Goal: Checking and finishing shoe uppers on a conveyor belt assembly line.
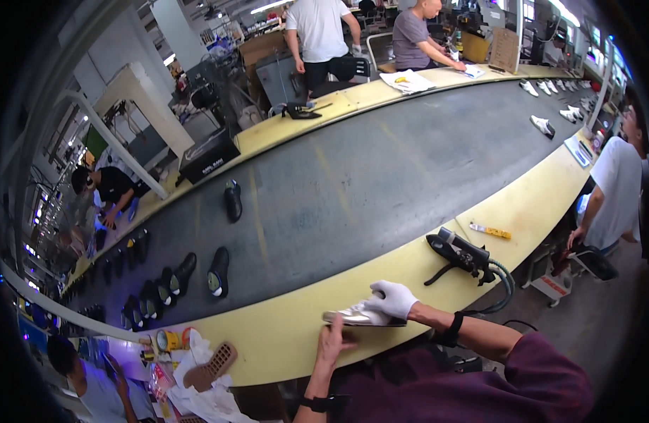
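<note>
A white shoe [358, 314] with a dark sole edge is held level above the near yellow bench edge, its toe pointing left. My right hand [393, 299], in a white glove, grips it at the heel end. At the toe is my bare left hand [330, 341], thumb up against the front and fingers curled beneath; it is slightly blurred. Farther right on the bench lies a black hand tool [462, 252] with a lever and grey hoses. Beyond that is a yellow-handled cutter or brush [491, 230].
A wide grey conveyor belt [324, 190] runs past the bench, carrying dark shoes [218, 271] at left and white shoes [542, 126] at far right. A brown sole [211, 366] and crumpled white paper [197, 349] lie left. A person [610, 190] sits at right; others work across the belt.
</note>
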### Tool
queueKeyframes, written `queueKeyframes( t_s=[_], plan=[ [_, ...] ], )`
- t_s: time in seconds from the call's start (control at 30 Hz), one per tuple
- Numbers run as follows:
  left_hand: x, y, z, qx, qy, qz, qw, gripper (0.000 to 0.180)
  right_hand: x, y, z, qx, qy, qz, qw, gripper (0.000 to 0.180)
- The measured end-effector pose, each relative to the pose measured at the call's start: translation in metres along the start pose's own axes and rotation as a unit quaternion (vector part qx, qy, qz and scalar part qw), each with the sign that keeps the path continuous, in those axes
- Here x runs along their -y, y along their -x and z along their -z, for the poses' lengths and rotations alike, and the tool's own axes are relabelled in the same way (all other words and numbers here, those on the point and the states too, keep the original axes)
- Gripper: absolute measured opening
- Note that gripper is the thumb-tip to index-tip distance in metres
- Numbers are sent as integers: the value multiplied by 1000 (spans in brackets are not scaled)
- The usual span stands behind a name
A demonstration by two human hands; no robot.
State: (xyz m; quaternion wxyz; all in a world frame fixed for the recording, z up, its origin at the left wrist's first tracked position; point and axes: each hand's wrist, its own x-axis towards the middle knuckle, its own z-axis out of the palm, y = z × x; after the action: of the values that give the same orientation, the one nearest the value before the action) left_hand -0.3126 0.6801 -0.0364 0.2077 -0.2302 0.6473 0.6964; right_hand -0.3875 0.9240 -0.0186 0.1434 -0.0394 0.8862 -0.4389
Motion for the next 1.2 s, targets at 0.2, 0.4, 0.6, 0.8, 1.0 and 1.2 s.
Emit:
queueKeyframes(
  t_s=[0.2, 0.4, 0.6, 0.8, 1.0, 1.2],
  plan=[
    [-68, 43, -7, -115, -542, -279, 784, 65, -12, -10, -20, -77, 109, 126, 983, 40],
    [-49, -21, -8, 19, -636, -406, 655, 69, -7, -12, 6, -96, 86, 185, 974, 39],
    [-31, -6, -28, -96, -581, -368, 719, 67, -34, -28, 171, -397, 235, 213, 862, 41],
    [-8, 0, -37, -118, -568, -351, 735, 69, -85, -13, 182, -199, 225, -19, 954, 46],
    [19, 2, -12, -57, -510, -291, 807, 55, -65, -10, 200, -91, 216, -81, 969, 55],
    [8, 0, -17, -123, -517, -353, 770, 46, 8, -1, 171, -59, 166, 6, 984, 51]
  ],
)
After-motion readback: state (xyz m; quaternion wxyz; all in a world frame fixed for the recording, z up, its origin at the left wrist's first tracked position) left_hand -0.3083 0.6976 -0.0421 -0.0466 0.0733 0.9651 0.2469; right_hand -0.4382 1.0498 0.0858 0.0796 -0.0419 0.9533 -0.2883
